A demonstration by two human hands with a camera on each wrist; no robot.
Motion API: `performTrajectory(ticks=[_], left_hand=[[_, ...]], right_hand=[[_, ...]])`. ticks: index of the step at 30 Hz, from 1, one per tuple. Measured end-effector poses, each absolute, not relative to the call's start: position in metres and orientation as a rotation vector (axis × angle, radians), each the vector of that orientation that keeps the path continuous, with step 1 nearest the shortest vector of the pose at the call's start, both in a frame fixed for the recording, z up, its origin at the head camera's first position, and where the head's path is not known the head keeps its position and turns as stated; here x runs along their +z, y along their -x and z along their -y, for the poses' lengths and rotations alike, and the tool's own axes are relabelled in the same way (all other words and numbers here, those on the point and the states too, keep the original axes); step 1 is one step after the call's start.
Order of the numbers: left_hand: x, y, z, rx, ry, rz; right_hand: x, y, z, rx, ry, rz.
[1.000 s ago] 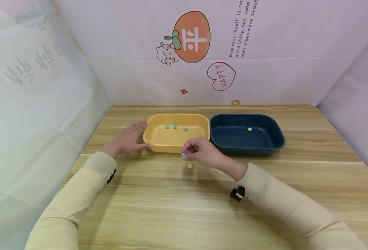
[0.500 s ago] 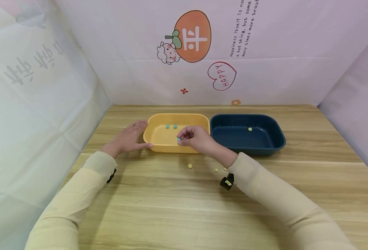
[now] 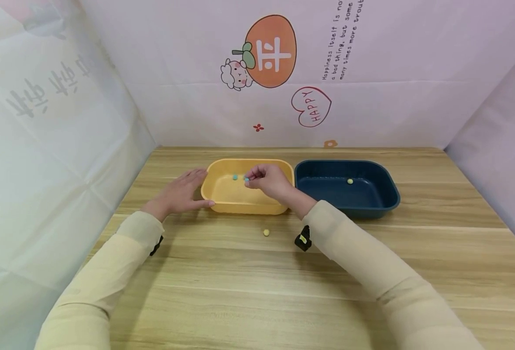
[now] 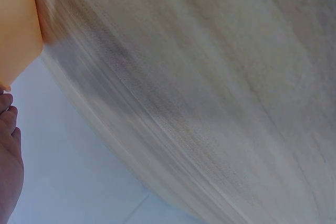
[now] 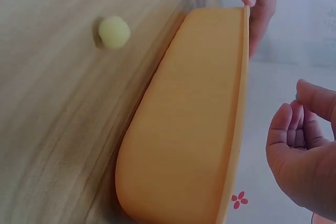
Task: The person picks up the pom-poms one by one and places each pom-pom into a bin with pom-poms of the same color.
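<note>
My right hand is over the yellow plastic tub, thumb and fingertips pinching a small blue-green ball. Just a sliver of that ball shows between the fingertips in the right wrist view. Another blue-green ball lies on the tub's floor; the hand covers the tub's right part. At the tub's left end, my left hand rests against the rim with fingers extended and thumb spread along the near corner. On the wooden table in front of the tub sits a pale yellow ball.
A dark blue tub stands right beside the yellow one, with one yellow ball inside. Behind both tubs rises a printed white cloth backdrop. A black wrist camera hangs under the right sleeve, low over the table.
My right hand has moved from the tub's near edge up and inward over it, carrying the blue-green ball. The left hand has stayed put. Small yellow balls near the right wrist are now hidden.
</note>
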State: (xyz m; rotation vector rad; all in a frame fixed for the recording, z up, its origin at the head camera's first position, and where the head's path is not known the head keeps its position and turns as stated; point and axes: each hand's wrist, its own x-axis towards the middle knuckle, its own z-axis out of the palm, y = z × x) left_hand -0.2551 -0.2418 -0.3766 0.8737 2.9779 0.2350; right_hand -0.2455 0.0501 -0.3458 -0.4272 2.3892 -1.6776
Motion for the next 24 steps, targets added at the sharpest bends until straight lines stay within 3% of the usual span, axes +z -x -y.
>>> performTrajectory(ticks=[24], left_hand=[[-0.375, 0.253, 0.241, 0.225, -0.860, -2.957]], right_hand=[[-0.355, 0.277, -0.030, -1.639, 0.261, -2.476]])
